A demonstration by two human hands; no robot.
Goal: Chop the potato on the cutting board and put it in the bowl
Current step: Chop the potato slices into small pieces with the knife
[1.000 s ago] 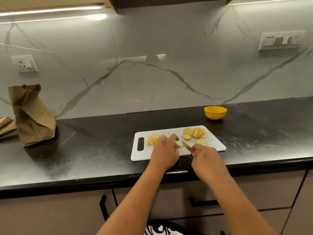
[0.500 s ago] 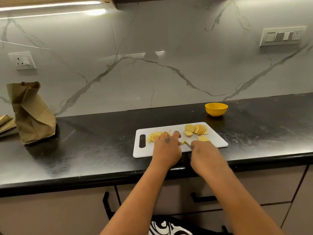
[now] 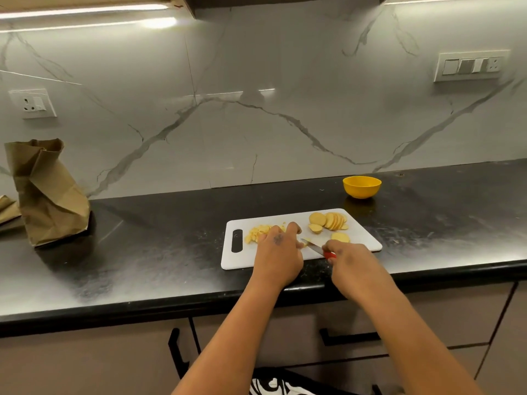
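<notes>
The right hand (image 3: 346, 259) grips a knife (image 3: 313, 246) angled toward the left hand (image 3: 278, 252), whose fingers pin a potato piece (image 3: 304, 243) on the board (image 3: 285, 259).

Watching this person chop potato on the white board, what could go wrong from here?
1. The knife blade points at the left hand, whose fingers sit right beside it; a slip could nick them.
2. The cutting board lies near the counter's front edge, so pressure might shift it.
3. The yellow bowl stands behind the board, apart from it; chopped pieces could drop on the counter when carried over.
</notes>
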